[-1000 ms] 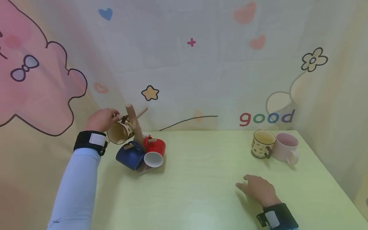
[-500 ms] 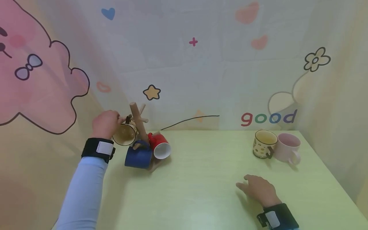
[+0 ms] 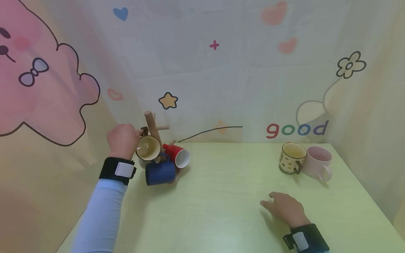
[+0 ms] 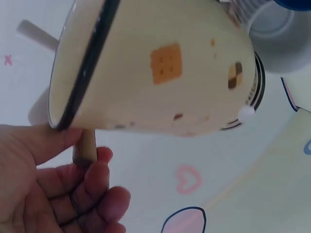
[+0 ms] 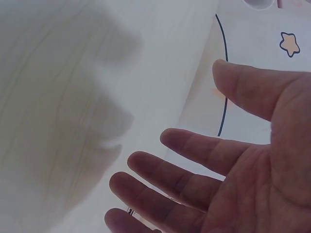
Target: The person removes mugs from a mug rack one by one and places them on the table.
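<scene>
A wooden mug tree (image 3: 150,122) stands at the table's left, its post leaning. On it hang a cream patterned mug (image 3: 148,147), a blue mug (image 3: 160,173) and a red mug (image 3: 172,151) with a white inside. My left hand (image 3: 123,141) pinches the end of a wooden peg (image 4: 85,151) between thumb and fingers, right beside the cream mug's rim. That mug's dark handle hangs at this peg. Over the table at right, my right hand (image 3: 286,209) is held with fingers spread and relaxed, holding nothing, as the right wrist view shows.
A second cream patterned mug (image 3: 289,159) and a pale pink mug (image 3: 316,163) stand upright side by side at the back right of the table (image 3: 221,196). A printed cloth (image 3: 196,77) hangs behind the table's back edge.
The mug tree has turned, swinging the blue, red and cream mugs round to the right. My left hand has moved right and slightly down with the peg. My right hand stays in place.
</scene>
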Demonstrator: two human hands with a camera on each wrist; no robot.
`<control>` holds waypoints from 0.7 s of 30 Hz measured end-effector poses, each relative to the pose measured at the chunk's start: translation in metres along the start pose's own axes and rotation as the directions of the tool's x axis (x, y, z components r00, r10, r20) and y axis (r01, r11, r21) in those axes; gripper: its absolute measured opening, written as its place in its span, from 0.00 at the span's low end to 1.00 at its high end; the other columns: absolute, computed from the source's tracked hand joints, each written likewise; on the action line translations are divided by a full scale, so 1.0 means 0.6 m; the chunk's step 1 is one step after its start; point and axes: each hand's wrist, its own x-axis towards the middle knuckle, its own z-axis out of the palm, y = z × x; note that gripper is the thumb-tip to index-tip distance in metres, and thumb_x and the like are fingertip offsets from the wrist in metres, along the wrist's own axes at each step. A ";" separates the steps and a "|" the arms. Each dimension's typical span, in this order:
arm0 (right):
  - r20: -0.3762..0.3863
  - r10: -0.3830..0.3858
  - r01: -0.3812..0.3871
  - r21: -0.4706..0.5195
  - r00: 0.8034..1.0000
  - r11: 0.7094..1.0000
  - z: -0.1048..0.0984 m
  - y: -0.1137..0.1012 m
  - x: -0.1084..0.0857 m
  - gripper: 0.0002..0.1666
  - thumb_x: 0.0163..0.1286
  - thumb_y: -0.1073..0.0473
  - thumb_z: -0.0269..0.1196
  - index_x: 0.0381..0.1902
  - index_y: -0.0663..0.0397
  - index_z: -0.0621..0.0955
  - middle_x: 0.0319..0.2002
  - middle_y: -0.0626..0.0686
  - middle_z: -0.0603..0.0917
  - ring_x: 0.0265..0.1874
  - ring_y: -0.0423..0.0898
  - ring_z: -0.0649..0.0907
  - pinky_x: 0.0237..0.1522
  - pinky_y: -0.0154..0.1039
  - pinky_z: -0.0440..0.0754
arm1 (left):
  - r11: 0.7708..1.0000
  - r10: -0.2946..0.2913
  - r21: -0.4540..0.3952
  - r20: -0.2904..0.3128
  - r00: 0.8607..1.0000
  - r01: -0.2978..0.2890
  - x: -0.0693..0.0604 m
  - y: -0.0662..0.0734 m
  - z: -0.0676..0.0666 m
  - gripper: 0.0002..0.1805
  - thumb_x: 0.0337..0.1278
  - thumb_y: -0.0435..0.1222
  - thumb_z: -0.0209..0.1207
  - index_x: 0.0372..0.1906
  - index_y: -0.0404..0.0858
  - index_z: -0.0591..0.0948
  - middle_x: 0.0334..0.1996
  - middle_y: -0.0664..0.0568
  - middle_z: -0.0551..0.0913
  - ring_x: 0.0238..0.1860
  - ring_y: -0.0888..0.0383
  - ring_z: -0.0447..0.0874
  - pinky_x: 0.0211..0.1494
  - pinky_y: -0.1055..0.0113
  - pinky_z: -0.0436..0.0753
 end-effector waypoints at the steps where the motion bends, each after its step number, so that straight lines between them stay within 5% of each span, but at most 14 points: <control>1: -0.002 -0.001 0.001 -0.001 1.000 1.000 0.000 0.001 0.000 0.35 0.70 0.40 0.58 0.56 0.69 0.79 0.52 0.70 0.81 0.54 0.69 0.78 0.49 0.65 0.77 | 1.000 -0.006 0.005 -0.006 1.000 0.006 -0.001 0.004 0.001 0.26 0.64 0.47 0.62 0.17 0.31 0.79 0.21 0.37 0.82 0.29 0.38 0.83 0.32 0.46 0.78; 8: -0.010 -0.004 0.004 -0.001 1.000 1.000 0.001 0.004 -0.002 0.36 0.69 0.39 0.58 0.56 0.69 0.79 0.52 0.70 0.81 0.54 0.69 0.78 0.48 0.65 0.77 | 1.000 -0.016 0.019 -0.045 0.999 0.017 -0.008 0.021 0.007 0.25 0.64 0.44 0.62 0.18 0.29 0.80 0.21 0.36 0.81 0.28 0.38 0.82 0.31 0.46 0.79; 17: -0.008 0.001 -0.001 -0.003 1.000 1.000 -0.002 0.003 -0.004 0.36 0.70 0.39 0.57 0.56 0.69 0.79 0.52 0.70 0.81 0.54 0.69 0.78 0.49 0.65 0.77 | 0.998 -0.022 -0.056 -0.043 0.999 0.020 -0.009 0.011 0.014 0.27 0.67 0.45 0.60 0.13 0.35 0.76 0.17 0.44 0.77 0.25 0.42 0.79 0.26 0.52 0.74; 21: -0.005 0.004 -0.004 -0.002 1.000 1.000 -0.001 0.005 -0.004 0.37 0.69 0.39 0.58 0.56 0.69 0.79 0.51 0.70 0.82 0.53 0.69 0.78 0.48 0.65 0.77 | 0.990 -0.019 -0.144 -0.074 0.997 0.008 -0.018 0.003 0.020 0.21 0.68 0.44 0.59 0.26 0.31 0.83 0.25 0.41 0.81 0.31 0.42 0.80 0.29 0.50 0.76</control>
